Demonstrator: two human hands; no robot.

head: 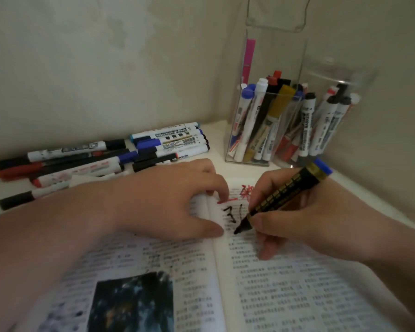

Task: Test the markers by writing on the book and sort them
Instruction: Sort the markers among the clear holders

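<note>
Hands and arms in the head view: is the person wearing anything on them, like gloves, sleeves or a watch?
Nothing that shows. The left hand and right hand are bare, with no gloves, and no ring can be made out. The left forearm and right forearm are uncovered to the frame's edge: no sleeves, watch or bracelet in view.

— How many books?
— One open printed book.
— Holders?
— Two beyond the right fingers: a tall clear plastic holder and a shorter clear plastic holder. The markers inside them are too crowded to count.
— Other markers?
— One black-and-gold marker with a blue end in those fingers. Roughly a dozen loose capped markers lie overlapping beyond the left fingers.
</note>
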